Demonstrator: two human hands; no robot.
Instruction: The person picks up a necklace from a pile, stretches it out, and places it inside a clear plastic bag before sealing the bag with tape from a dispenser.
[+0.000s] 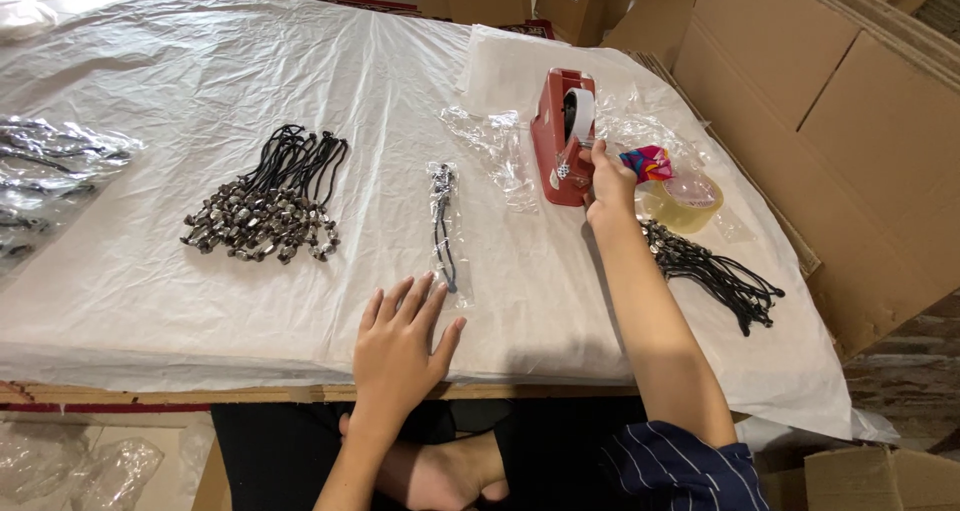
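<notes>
My left hand [400, 343] lies flat and open on the white plastic-covered table [200, 301], fingertips just below a small clear bag [444, 229] that holds one black cord with metal beads. My right hand [607, 179] reaches to the red tape dispenser [556, 141], with its fingers pinching at the tape near the roll. A bundle of black beaded cords [268, 203] lies to the left. Another pile of black cords [712, 271] sits right of my right forearm.
A roll of clear tape [690, 203] and a colourful small object [648, 161] lie beside the dispenser. Empty clear bags [495, 146] are spread behind. Bagged cords [45, 166] lie at the far left. Cardboard boxes [850, 121] stand to the right.
</notes>
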